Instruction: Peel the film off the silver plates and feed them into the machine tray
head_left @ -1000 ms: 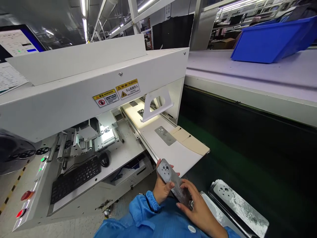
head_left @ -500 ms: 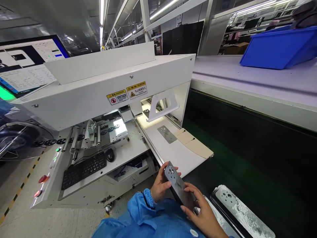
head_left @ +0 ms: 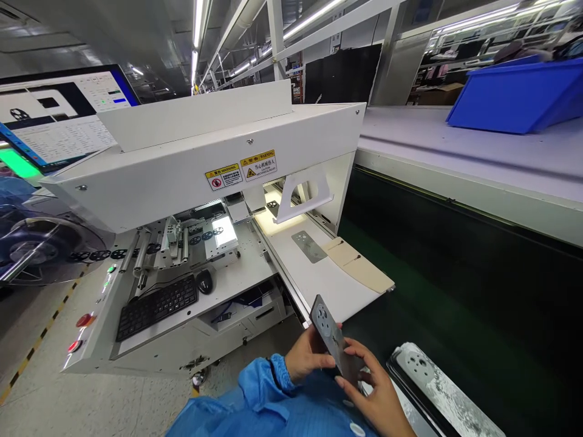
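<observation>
In the head view we hold a metal plate (head_left: 328,332), tilted up on edge, just in front of the machine's white shelf (head_left: 339,291). Our left hand (head_left: 306,359) is closed around its left edge and our right hand (head_left: 376,394) pinches its near end. A second plate (head_left: 310,247) lies flat on the shelf.

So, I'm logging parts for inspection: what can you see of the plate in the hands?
The plate is thin, flat, dark grey and metallic-looking, oblong with rounded corners and a cluster of round holes near its upper end. It is held tilted, upper end raised, between the left hand and the right hand.
</observation>
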{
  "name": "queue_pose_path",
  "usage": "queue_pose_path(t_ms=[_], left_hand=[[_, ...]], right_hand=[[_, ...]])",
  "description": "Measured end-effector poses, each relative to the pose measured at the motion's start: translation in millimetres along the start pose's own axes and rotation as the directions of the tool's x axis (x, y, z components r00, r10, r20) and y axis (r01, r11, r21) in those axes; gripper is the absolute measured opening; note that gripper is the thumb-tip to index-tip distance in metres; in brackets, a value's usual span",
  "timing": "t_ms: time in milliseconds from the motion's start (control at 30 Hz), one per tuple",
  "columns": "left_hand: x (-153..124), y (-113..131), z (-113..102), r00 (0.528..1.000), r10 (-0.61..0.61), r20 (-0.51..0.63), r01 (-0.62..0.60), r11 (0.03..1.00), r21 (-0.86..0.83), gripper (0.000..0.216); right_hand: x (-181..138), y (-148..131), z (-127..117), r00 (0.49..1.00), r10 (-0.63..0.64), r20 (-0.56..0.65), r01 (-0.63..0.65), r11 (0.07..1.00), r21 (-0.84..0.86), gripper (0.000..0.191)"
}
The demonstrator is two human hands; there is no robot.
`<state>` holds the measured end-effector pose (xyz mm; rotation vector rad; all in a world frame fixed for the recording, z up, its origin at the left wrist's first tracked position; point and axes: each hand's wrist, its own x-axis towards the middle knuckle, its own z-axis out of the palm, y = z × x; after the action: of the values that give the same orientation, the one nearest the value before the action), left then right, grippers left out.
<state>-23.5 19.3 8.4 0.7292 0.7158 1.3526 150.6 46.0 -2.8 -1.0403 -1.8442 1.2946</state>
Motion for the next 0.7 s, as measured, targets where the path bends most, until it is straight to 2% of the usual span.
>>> queue_pose_path(t_ms=[100,200,300,433,567,700], left_hand=[[-4.1,-8.8,1.9,0.998,-0.01,0.066,0.005,0.998,0.068,0.071],[-5.2,-13.6,3.2,0.997,-0.032,0.066,0.022,0.989,0.15,0.07],[-2.6,-16.6,6.3,0.998,-0.057,0.019,0.052,0.976,0.211,0.071],[1.7,-18.4,13.3,0.997,-0.019,-0.071,0.033,0.977,0.213,0.064],[4.3,-20.3,16.0,0.982,0.007,-0.188,0.017,0.992,0.125,0.053],[5.4,-20.2,17.8,0.953,-0.017,-0.303,-0.013,0.995,-0.095,0.046]], right_hand=[[-0.1,6.8,0.4,0.999,-0.026,-0.039,0.023,0.998,-0.061,0.039],[-0.3,13.0,2.3,0.994,-0.085,-0.074,0.07,0.98,-0.186,0.04],[0.3,16.0,5.0,0.982,-0.166,-0.095,0.129,0.942,-0.31,0.04],[1.7,14.9,7.1,0.967,-0.238,-0.089,0.184,0.898,-0.399,0.043],[2.8,12.3,5.8,0.977,-0.2,-0.07,0.166,0.927,-0.337,0.042],[6.2,12.3,-0.3,0.982,-0.077,-0.172,0.031,0.967,-0.253,0.045]])
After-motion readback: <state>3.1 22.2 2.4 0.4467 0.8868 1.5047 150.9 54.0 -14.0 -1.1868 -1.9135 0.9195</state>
